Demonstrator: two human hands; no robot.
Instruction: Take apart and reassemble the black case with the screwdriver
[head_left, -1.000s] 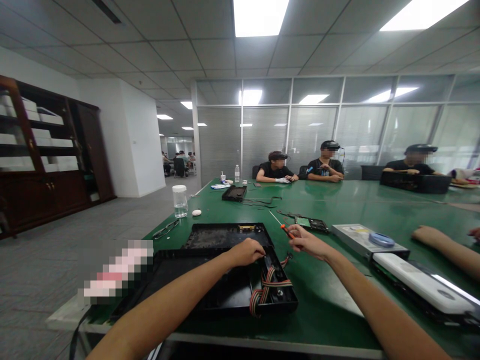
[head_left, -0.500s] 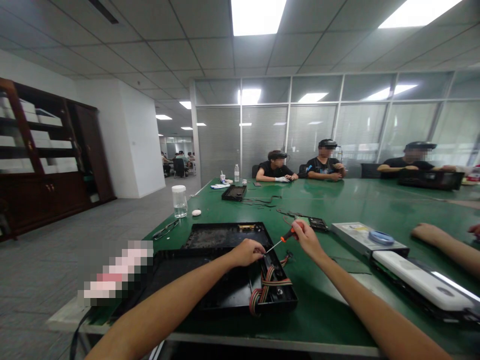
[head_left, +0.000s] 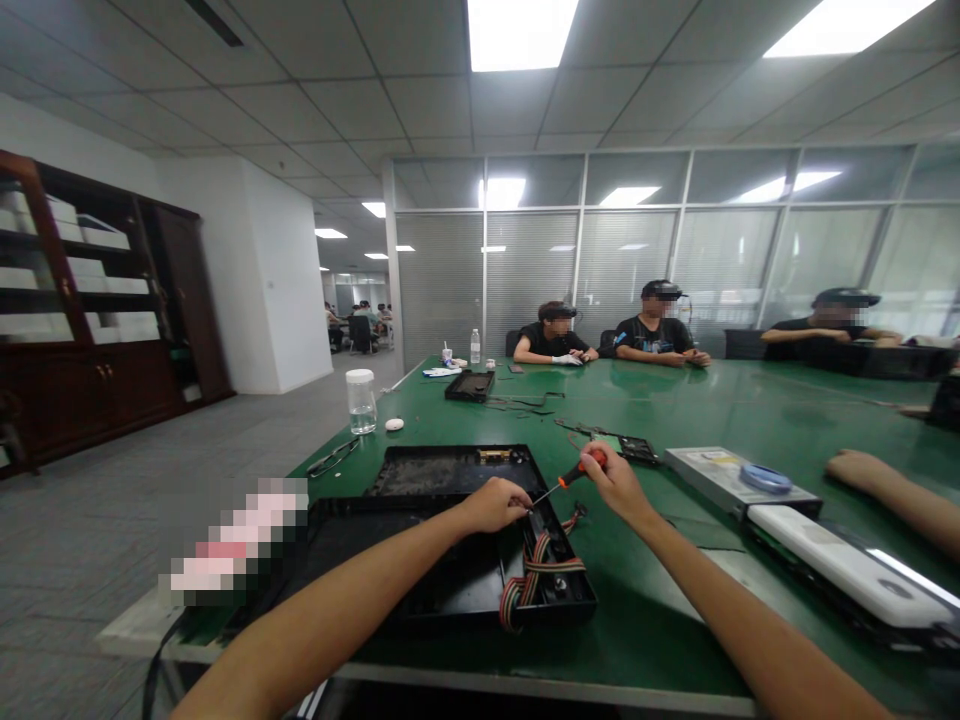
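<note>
Now my left hand rests closed on the black case; my right hand, just beside it, grips a screwdriver, tip toward my left fingers.

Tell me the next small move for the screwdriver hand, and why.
Probably seat the tip and turn: the right hand holds the screwdriver angled down at the case edge, where the left hand rests beside the tip.

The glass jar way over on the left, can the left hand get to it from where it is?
Probably yes: the left hand rests on the black case, and only bare green table and eyeglasses lie before the glass jar.
</note>
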